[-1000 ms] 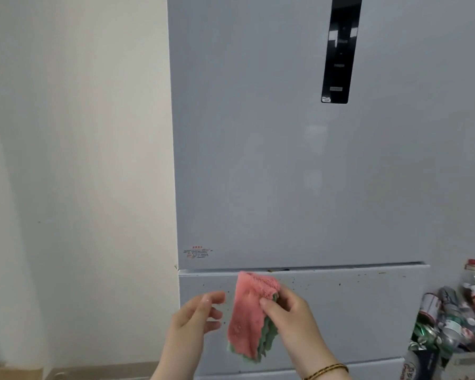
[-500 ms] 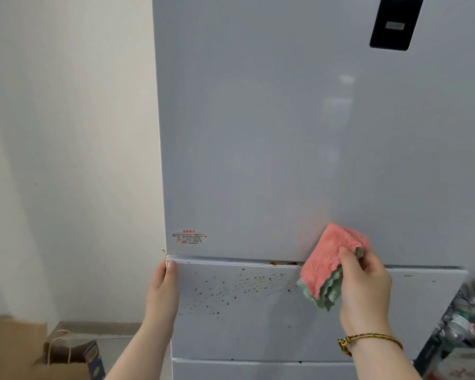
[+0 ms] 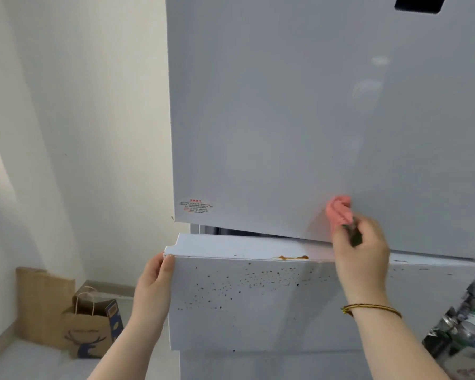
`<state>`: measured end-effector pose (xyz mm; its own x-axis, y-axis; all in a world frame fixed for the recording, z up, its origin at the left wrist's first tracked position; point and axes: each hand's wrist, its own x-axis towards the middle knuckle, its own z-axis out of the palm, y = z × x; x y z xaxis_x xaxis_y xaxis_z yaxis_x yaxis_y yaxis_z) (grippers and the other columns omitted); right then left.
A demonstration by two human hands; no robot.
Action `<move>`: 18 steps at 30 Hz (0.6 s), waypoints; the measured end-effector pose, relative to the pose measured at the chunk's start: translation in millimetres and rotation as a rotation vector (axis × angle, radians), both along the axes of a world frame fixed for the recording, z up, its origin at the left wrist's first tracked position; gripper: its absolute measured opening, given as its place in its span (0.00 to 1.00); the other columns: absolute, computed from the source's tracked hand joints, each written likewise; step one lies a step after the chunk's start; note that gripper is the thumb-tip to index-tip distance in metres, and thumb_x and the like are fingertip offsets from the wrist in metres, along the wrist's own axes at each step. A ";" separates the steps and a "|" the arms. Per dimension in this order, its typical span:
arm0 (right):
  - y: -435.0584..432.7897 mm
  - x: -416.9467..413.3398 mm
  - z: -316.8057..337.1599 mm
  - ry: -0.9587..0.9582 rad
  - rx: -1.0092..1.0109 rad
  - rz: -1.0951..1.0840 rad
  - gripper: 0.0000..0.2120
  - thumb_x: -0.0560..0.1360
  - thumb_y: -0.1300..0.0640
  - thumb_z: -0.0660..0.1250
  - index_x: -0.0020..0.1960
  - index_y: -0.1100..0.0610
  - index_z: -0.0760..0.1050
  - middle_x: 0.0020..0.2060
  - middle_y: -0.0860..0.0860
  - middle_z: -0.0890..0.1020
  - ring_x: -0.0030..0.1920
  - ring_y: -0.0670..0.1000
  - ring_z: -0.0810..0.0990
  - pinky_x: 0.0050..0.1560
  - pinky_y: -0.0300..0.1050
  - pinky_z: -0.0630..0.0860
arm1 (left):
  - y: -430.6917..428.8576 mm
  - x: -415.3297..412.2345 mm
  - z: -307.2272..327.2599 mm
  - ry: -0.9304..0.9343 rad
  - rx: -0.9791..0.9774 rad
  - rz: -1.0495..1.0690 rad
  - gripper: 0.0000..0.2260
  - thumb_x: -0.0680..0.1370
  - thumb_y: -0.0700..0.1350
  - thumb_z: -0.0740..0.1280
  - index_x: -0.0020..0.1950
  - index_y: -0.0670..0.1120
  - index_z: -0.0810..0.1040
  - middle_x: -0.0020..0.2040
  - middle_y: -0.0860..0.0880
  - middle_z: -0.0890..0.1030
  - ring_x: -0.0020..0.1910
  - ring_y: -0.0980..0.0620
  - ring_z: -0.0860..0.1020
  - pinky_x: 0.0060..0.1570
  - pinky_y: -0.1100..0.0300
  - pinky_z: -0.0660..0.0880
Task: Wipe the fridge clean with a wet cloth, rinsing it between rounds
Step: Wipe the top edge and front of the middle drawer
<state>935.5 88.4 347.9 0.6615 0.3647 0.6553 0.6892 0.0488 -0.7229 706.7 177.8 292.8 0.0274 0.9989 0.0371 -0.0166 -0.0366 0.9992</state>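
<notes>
The left hand (image 3: 155, 281) grips the drawer (image 3: 258, 303) corner, likely holding it out, while the right hand (image 3: 361, 253), fingers clutching the pink cloth (image 3: 339, 211), hovers above its smeared top edge.

A pale grey floor (image 3: 17, 360) runs along the white wall (image 3: 80, 133), left of the fridge (image 3: 285, 105). A brown paper bag (image 3: 85, 333) with looped handles and a dark blue deer print stands upright on it, a blue box (image 3: 113, 315) poking from its top. Just behind, a flat brown bag (image 3: 43, 294) leans on the wall. At far right sits a heap of cans and bottles (image 3: 466, 325), its base out of sight.
</notes>
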 end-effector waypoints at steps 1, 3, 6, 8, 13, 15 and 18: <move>5.9 -12.8 -8.9 -0.087 -0.085 0.036 0.07 0.71 0.58 0.61 0.39 0.60 0.75 0.37 0.52 0.74 0.39 0.53 0.72 0.36 0.38 0.66 | -3.1 -3.0 2.4 -0.007 -0.008 -0.016 0.09 0.80 0.46 0.56 0.48 0.46 0.74 0.40 0.50 0.76 0.39 0.54 0.72 0.38 0.62 0.67; 14.8 -39.7 -26.1 -0.276 -0.218 0.083 0.08 0.68 0.61 0.61 0.39 0.61 0.79 0.37 0.50 0.78 0.40 0.54 0.76 0.39 0.39 0.68 | -10.8 -7.2 5.4 -0.018 -0.011 -0.035 0.08 0.80 0.45 0.56 0.46 0.48 0.75 0.39 0.52 0.76 0.38 0.57 0.72 0.36 0.66 0.67; 23.6 -78.2 -39.0 -0.542 -0.316 0.134 0.14 0.67 0.56 0.56 0.38 0.55 0.81 0.39 0.47 0.84 0.39 0.52 0.82 0.43 0.41 0.77 | -24.9 -11.0 5.6 -0.036 0.017 -0.026 0.09 0.80 0.44 0.57 0.41 0.51 0.74 0.38 0.53 0.75 0.36 0.59 0.71 0.31 0.73 0.68; 30.6 -102.9 -40.7 -0.595 -0.324 0.203 0.15 0.66 0.54 0.55 0.39 0.52 0.81 0.40 0.44 0.84 0.39 0.49 0.81 0.44 0.37 0.74 | -30.0 -11.7 4.1 -0.044 0.014 -0.012 0.09 0.79 0.44 0.57 0.42 0.49 0.74 0.37 0.52 0.75 0.35 0.58 0.71 0.34 0.70 0.67; 30.1 -115.6 -50.8 -0.689 -0.261 0.370 0.15 0.69 0.54 0.57 0.46 0.54 0.82 0.46 0.46 0.84 0.47 0.46 0.75 0.49 0.39 0.69 | -36.8 -8.6 2.1 -0.093 0.013 0.009 0.10 0.79 0.43 0.57 0.40 0.50 0.74 0.36 0.50 0.75 0.36 0.54 0.71 0.37 0.62 0.66; 20.3 -90.0 -53.7 -0.682 -0.213 0.388 0.14 0.68 0.56 0.59 0.46 0.56 0.82 0.46 0.48 0.84 0.49 0.46 0.72 0.50 0.40 0.67 | -39.6 -9.3 2.0 -0.091 0.015 0.018 0.10 0.80 0.44 0.57 0.40 0.51 0.73 0.37 0.51 0.75 0.36 0.56 0.71 0.37 0.63 0.65; 0.4 -40.7 -57.3 -0.587 -0.140 0.270 0.13 0.69 0.57 0.60 0.46 0.60 0.82 0.44 0.51 0.84 0.48 0.47 0.73 0.49 0.39 0.68 | -39.0 -11.3 3.6 -0.065 0.002 0.001 0.10 0.80 0.44 0.56 0.41 0.53 0.72 0.39 0.53 0.74 0.37 0.58 0.71 0.37 0.66 0.65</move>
<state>894.9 88.8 290.6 0.0820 0.5758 0.8135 0.9476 0.2079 -0.2426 695.4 138.7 296.4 0.0234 0.9989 0.0408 -0.0816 -0.0388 0.9959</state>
